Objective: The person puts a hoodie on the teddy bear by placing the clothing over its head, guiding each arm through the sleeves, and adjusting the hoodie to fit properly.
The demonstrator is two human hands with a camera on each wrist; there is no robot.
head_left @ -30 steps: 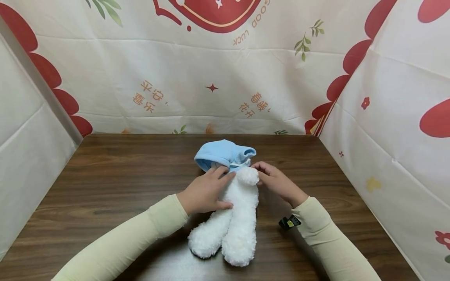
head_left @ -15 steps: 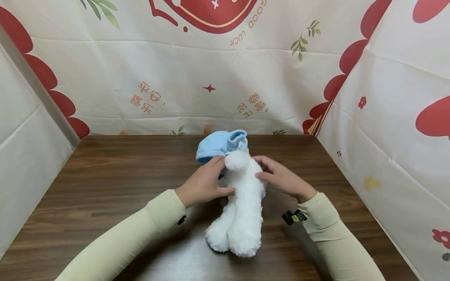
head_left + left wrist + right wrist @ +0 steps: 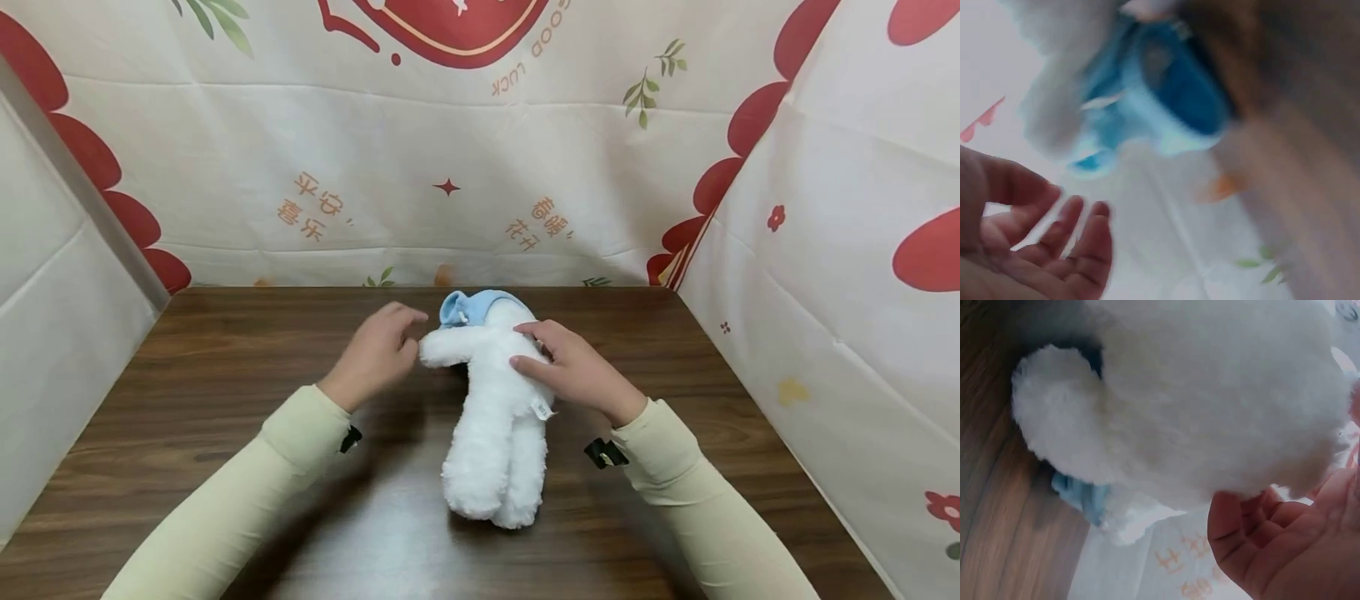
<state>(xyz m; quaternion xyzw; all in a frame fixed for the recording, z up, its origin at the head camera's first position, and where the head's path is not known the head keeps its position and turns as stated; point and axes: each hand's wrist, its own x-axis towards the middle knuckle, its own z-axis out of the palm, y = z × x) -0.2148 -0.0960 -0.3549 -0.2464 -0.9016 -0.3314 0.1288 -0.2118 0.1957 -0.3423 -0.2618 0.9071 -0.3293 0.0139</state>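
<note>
A fluffy white plush toy (image 3: 491,392) lies lengthwise on the table, legs toward me, one arm stuck out to the left and a small white tag on its right side. Around its far end is a light blue cloth garment (image 3: 472,308), whose wide opening faces the left wrist view. My right hand (image 3: 581,371) grips the toy's upper body from the right, thumb on top and fingers curled behind in the right wrist view. Just left of the outstretched arm, my left hand (image 3: 375,354) hovers with loosely bent fingers and nothing in them.
The dark wooden table (image 3: 247,400) reaches a white printed cloth backdrop (image 3: 375,150) at its far edge. Cloth walls stand at both sides.
The plush toy has rolled over, its raised arm swinging left and a tag coming into view. My left hand has let go and moved left. The right hand stays at its right side.
</note>
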